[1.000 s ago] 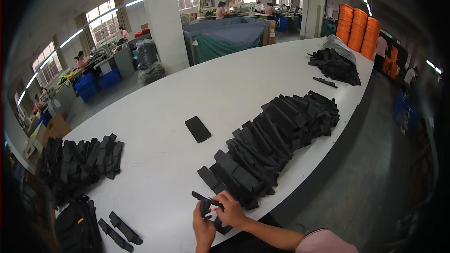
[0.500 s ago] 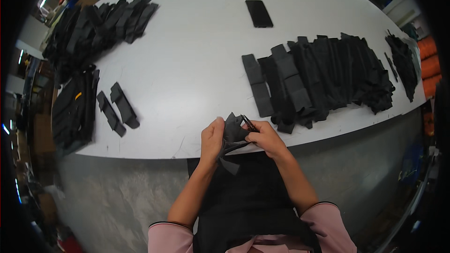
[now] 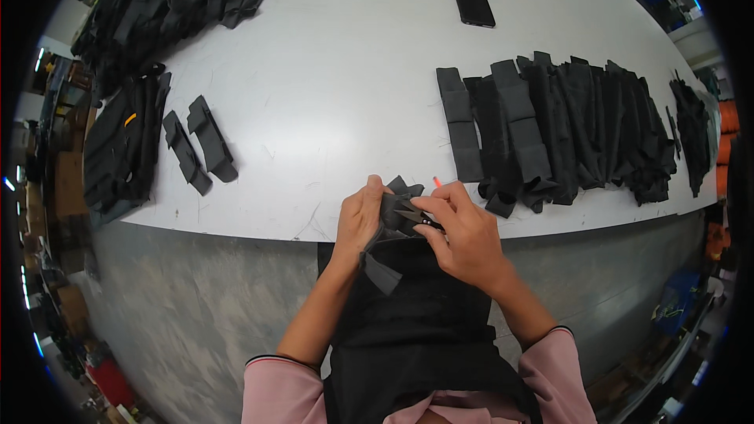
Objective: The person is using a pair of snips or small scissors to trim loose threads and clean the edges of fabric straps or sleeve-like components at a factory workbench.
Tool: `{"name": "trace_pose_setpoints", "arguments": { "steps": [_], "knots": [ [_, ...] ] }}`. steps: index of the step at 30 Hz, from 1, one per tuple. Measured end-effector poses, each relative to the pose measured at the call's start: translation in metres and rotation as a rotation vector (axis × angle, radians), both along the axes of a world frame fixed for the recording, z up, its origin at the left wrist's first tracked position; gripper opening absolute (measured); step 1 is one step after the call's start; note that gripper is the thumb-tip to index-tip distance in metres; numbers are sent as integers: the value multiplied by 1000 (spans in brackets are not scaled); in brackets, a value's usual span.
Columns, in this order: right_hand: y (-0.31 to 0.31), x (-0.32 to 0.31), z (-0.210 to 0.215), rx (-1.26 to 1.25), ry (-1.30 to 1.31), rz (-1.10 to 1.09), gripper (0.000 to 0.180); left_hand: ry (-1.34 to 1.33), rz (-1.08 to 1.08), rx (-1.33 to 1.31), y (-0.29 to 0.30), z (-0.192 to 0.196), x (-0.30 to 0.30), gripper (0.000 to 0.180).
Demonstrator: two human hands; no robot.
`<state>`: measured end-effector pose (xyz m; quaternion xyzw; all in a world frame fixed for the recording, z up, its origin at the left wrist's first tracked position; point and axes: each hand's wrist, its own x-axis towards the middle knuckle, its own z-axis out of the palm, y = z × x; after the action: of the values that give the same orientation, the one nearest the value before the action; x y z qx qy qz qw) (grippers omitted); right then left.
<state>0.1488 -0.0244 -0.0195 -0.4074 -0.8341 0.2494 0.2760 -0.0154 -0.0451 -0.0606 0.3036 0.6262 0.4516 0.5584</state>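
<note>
My left hand [image 3: 360, 216] grips a strap [image 3: 393, 212]; right hand [image 3: 463, 235] grips snips [image 3: 416, 216]. Right pile [image 3: 565, 129] untrimmed, I judge.

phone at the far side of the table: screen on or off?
Off, as far as it shows: the flat black rectangular phone lies on the white table, its upward face uniformly dark. Which face is up, cannot tell.

A white table [image 3: 345, 86] carries everything. At its twelve o'clock lies a dark phone [image 3: 471, 0]. At three o'clock, a long row of black fabric pieces [image 3: 565, 129]. At ten o'clock, a heap of black straps [image 3: 157, 8], with two separate strips [image 3: 200, 145] just below it.
</note>
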Motion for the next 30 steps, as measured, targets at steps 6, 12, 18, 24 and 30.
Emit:
{"name": "trace_pose_setpoints", "arguments": {
  "steps": [6, 12, 18, 24, 30],
  "knots": [
    [4, -3, -5, 120, 12, 38, 30, -40, -30, 12, -1, 5, -2, 55],
    [-5, -3, -13, 243, 13, -32, 28, -44, -50, -22, -4, 4, -5, 54],
    [1, 1, -4, 101, 95, 52, 27, -104, -124, -47, -7, 10, -12, 54],
    [8, 4, 15, -22, -70, 191, 25, -122, -180, -74, -9, 15, -17, 53],
    [20, 4, 17, -3, -221, 400, 26, -116, -234, -111, -10, 12, -19, 53]
  ]
}}
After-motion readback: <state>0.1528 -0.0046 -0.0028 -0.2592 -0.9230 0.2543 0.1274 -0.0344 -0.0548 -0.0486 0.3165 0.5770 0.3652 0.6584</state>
